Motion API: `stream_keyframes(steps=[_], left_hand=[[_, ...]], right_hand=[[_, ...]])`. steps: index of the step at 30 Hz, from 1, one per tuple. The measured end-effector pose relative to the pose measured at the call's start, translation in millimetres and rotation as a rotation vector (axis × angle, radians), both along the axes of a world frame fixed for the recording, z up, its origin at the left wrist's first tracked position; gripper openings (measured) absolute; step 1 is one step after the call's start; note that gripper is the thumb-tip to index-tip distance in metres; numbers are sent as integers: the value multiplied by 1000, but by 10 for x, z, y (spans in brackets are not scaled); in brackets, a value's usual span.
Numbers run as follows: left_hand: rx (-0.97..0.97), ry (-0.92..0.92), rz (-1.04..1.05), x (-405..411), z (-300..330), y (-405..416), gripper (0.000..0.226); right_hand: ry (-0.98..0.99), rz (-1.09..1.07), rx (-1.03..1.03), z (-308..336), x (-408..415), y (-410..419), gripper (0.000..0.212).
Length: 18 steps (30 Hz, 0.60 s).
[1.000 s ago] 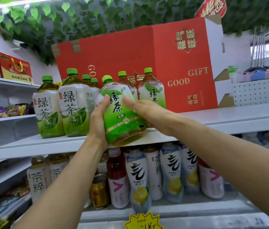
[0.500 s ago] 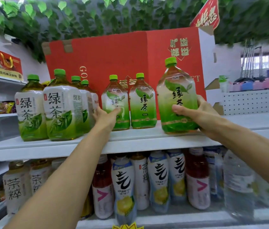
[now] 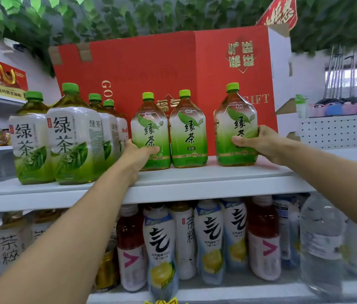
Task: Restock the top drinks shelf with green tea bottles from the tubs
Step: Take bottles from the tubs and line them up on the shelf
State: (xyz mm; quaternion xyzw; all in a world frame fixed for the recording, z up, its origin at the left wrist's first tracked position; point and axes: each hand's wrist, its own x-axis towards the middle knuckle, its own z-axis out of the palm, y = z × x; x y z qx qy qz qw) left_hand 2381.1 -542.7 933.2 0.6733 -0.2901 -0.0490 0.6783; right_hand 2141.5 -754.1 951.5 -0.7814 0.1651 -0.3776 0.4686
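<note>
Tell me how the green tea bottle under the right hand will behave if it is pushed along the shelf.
The green tea bottle looks nearly full, so probably heavy. Tall with a narrow neck, it may tip if shoved high. Its glossy label could slip in the right hand.

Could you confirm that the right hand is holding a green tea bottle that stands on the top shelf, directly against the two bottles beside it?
Not quite: the head view shows the right hand holding a bottle standing on the top shelf, but apart from the pair.
</note>
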Motion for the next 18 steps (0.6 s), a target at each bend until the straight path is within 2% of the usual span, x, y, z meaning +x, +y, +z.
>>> stream_keyframes(steps=[2,6,9,10,13,14,15,16,18], left_hand=[[-12,-2,-9,8,-3,-3,98],[-38,-22,-16,1,-10,-9,97],[-26,-37,-11,3,-17,-16,100],[-23,-43,-8,-1,-15,-18,98],[-10,-44,-20,-37,-12,4,108],[-8,-50,-22,-42,-11,3,113],[5,-51,-19,-53,-11,6,116],[13,-57,-9,-54,-12,4,119],[32,-68,23,-76,-10,7,122]], right_hand=[[16,-34,9,5,88,-65,61],[51,-33,-8,-1,213,-182,81],[49,-25,-3,-36,356,-417,107],[51,-30,0,-23,366,-351,102],[68,-48,1,2,337,-6,36],[63,-63,10,1,341,14,26],[73,-75,4,-3,342,18,29],[90,-79,-13,-5,345,5,46],[155,-93,-44,-65,440,-360,99]])
